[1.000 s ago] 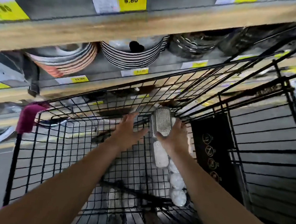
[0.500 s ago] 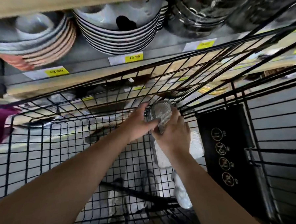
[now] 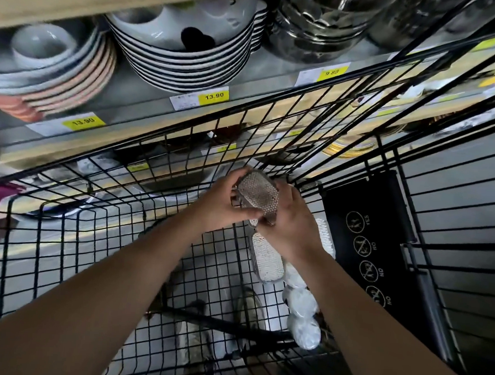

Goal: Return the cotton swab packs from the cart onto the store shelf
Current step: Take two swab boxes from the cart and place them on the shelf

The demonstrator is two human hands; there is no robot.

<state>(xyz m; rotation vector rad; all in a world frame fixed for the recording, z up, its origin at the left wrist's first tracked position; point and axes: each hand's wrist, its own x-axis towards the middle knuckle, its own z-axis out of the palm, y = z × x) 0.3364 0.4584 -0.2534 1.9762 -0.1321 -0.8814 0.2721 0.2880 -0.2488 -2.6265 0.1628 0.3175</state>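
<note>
A cotton swab pack (image 3: 258,196) is clamped between the left hand (image 3: 224,206) and right hand (image 3: 292,221), at 12 o'clock inside the wire cart (image 3: 94,236).

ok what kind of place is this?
Most likely a retail store's homeware aisle: yellow price tags on the shelf edge, stacked plates for sale, and a black wire shopping cart that both hands reach into.
</note>
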